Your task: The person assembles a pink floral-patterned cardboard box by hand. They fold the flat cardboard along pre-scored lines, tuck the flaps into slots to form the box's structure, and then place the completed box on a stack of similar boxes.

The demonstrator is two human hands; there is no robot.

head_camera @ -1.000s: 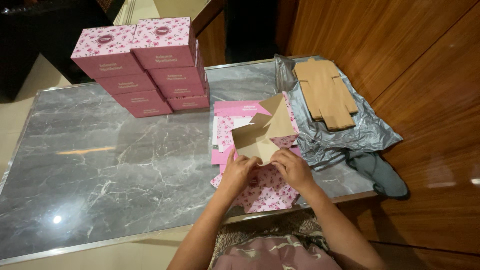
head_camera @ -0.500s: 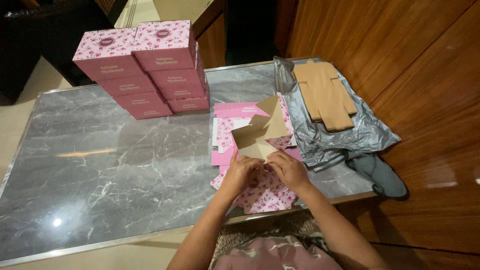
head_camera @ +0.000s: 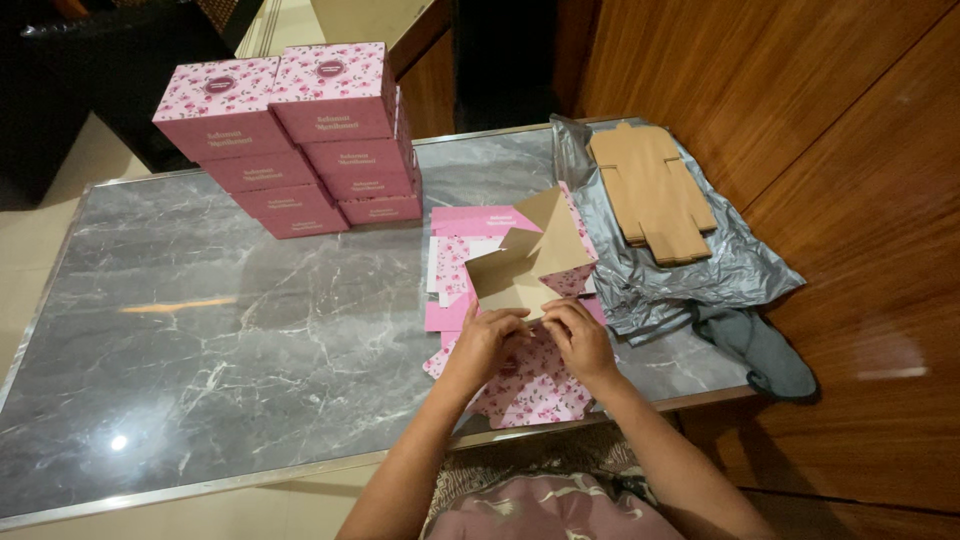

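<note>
My left hand [head_camera: 487, 342] and right hand [head_camera: 580, 338] pinch the flaps of a half-folded pink floral box [head_camera: 528, 275], fingers closed on it, atop flat box sheets [head_camera: 470, 222] right of the stacked pink boxes [head_camera: 300, 130].

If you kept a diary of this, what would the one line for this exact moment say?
left hand and right hand: both on half-folded pink floral box | beneath: flat pink blanks | far left: stacked finished boxes | right: brown card blanks

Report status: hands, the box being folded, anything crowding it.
Left hand and right hand both gripping the half-folded pink floral box. Brown flaps up, unclosed. Flat box blanks underneath; grey plastic wrap close beside.
</note>
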